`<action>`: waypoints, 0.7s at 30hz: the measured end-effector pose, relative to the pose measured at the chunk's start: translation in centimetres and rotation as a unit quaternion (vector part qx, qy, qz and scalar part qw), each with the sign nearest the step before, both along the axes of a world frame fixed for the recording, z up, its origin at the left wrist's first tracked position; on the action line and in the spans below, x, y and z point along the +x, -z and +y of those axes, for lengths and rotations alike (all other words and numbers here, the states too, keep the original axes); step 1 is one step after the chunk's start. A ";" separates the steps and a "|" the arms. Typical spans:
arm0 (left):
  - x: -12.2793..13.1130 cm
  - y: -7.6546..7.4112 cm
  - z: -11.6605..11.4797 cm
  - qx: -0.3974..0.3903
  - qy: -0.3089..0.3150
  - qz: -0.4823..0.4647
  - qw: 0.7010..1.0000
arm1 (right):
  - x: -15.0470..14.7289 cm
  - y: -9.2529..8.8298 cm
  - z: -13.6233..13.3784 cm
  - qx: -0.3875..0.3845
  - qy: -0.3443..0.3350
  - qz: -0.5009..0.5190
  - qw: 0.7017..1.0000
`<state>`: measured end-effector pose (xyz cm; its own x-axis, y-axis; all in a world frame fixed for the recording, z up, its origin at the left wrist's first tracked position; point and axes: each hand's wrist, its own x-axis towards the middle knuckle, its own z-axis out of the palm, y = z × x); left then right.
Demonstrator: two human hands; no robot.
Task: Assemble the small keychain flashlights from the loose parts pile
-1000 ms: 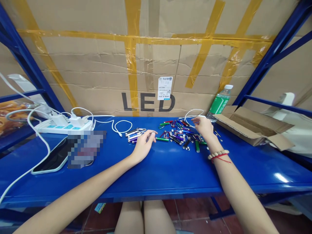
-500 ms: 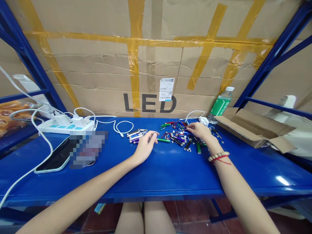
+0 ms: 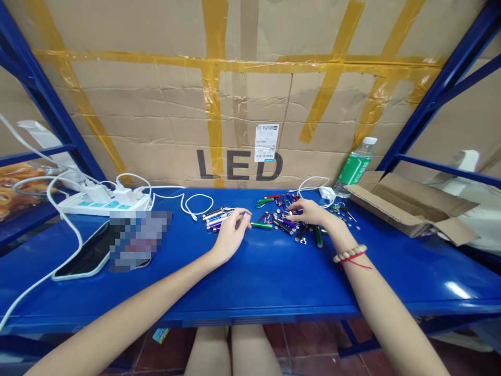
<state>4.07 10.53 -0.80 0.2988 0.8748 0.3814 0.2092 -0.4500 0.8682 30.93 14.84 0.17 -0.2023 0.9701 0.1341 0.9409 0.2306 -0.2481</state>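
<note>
My left hand rests on the blue table with its fingers curled and the thumb pressed towards them. Something small may be at its fingertips, but I cannot make it out. A green metal tube, like a mini flashlight, lies right by those fingertips. Partly behind this hand is a group of silver, black and purple mini flashlights. My right hand reaches over a loose pile of coloured mini flashlights, its thumb and forefinger apart. Small round silver pieces and clips are mixed in; my right hand hides part of the pile.
Behind the table stands a large taped carton. To the left are a power strip with white cables, and a phone. A green-labelled bottle and an open cardboard box stand at right.
My right hand has moved left and slightly nearer across the pile, and its thumb and forefinger have parted. The left hand stays almost still beside the green tube.
</note>
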 end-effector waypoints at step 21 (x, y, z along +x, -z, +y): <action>0.0 0.0 -0.1 -0.007 -0.004 -0.004 1.000 | -5.7 0.8 -0.3 0.099 -0.090 -0.036 0.990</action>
